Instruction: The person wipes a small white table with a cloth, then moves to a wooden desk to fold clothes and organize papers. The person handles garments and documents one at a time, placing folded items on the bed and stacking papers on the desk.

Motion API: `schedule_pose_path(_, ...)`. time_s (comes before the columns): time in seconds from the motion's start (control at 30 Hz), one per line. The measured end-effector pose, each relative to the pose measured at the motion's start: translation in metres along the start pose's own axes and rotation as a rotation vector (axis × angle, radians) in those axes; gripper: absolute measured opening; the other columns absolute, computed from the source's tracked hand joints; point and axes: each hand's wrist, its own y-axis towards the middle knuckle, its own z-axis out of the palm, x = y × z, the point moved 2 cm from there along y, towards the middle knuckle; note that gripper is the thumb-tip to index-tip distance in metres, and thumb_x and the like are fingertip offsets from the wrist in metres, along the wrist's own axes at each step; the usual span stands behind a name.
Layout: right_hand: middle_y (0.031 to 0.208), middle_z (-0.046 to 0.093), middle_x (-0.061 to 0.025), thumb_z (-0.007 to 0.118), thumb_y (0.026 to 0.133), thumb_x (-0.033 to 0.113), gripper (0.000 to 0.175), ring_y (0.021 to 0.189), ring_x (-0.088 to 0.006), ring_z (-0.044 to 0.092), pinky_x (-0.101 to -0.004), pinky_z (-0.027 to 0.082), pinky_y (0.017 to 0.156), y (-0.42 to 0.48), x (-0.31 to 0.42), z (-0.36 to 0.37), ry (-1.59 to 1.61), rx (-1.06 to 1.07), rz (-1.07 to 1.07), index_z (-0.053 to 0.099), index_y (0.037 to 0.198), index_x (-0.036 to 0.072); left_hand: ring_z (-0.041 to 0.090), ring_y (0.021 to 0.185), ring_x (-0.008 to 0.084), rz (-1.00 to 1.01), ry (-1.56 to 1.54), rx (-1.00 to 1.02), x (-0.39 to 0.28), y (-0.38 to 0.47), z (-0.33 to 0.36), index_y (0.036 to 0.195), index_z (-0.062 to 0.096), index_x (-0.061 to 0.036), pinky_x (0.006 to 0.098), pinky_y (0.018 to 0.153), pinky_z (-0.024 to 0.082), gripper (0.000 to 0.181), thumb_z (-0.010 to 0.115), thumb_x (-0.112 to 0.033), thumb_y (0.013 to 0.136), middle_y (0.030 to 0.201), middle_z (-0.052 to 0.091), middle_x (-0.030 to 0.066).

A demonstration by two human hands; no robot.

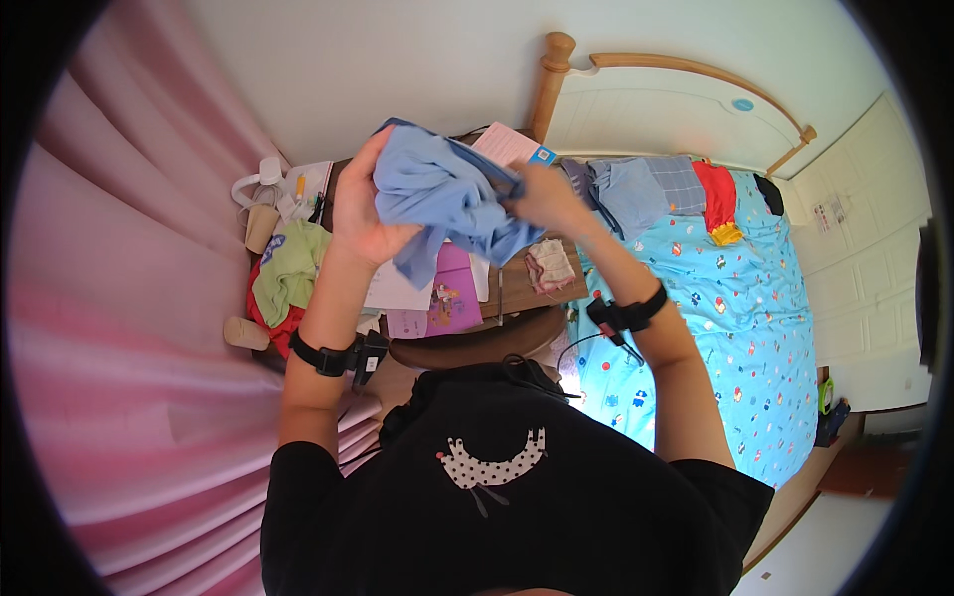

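Note:
A light blue garment [440, 179] with a darker blue edge is bunched up in the air above the desk. My left hand [365, 197] holds its left side, with the thumb under the cloth and the fingers partly hidden behind it. At the upper right, my right hand [548, 197] grips the dark blue edge; it is slightly blurred. Loose folds hang down between the hands over papers and a purple booklet [453, 294]. What kind of garment it is cannot be told from its folds.
Folded clothes [633, 195] lie in a row on the bed [693, 298] at right. A folded small cloth [550, 266] rests on the desk [514, 299]. Green clothing [292, 261] is heaped at the desk's left, beside a white lamp [257, 182]. A pink curtain [149, 261] hangs at left.

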Motion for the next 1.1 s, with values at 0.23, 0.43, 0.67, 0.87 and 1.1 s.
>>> schedule_pose_path(0.23,0.135,0.062,-0.01,0.058,0.093,0.055,0.072,0.121,-0.029,0.062,-0.0499,0.057,0.094,-0.048,0.037,0.133,1.193,1.043,0.471,0.045,0.149,0.012,0.071,0.1,0.0273,0.017,-0.039,0.046,0.021,0.007,0.02,0.122,0.064,-0.0022,0.0439,0.088,0.059,0.04,0.045,-0.034,0.108,0.112,0.073,0.0105)
schedule_pose_path(0.43,0.141,0.058,-0.0096,0.055,0.099,0.049,0.061,0.123,-0.0263,0.06,-0.0462,0.051,0.104,-0.014,0.007,0.109,1.7,0.531,0.17,0.05,0.144,0.007,0.071,0.098,0.0188,-0.093,0.427,-0.209,-0.014,-0.036,-0.031,0.125,0.064,0.0014,0.033,0.086,0.059,0.034,0.057,-0.022,0.102,0.112,0.072,0.0104)
schedule_pose_path(0.67,0.134,0.062,-0.0129,0.063,0.09,0.022,0.051,0.119,-0.0259,0.062,-0.0383,0.05,0.102,-0.009,0.027,-0.006,1.218,0.836,0.007,0.056,0.136,0.002,0.068,0.094,0.0137,0.059,0.799,-0.276,-0.031,-0.043,-0.08,0.115,0.066,-0.0002,0.0284,0.085,0.056,0.025,0.057,-0.011,0.094,0.106,0.07,0.0073)
schedule_pose_path(0.87,0.091,0.072,-0.0174,0.069,0.081,0.03,0.032,0.094,-0.0308,0.07,-0.0412,0.056,0.083,-0.05,0.086,-0.041,-0.461,1.047,-0.31,0.075,0.094,0.001,0.063,0.085,0.0146,0.106,1.408,0.019,-0.065,-0.041,-0.023,0.085,0.065,0.0004,0.0313,0.073,0.05,0.013,0.058,-0.01,0.082,0.09,0.066,0.0055)
schedule_pose_path(1.1,0.09,0.074,-0.0159,0.073,0.082,0.036,0.032,0.091,-0.0337,0.072,-0.0427,0.057,0.081,-0.034,0.056,-0.057,-0.738,0.769,-0.314,0.078,0.092,0.006,0.061,0.084,0.0364,-0.232,2.682,0.283,-0.026,-0.061,-0.002,0.089,0.07,0.0023,0.0423,0.08,0.052,0.022,0.067,-0.014,0.075,0.092,0.062,0.0181)
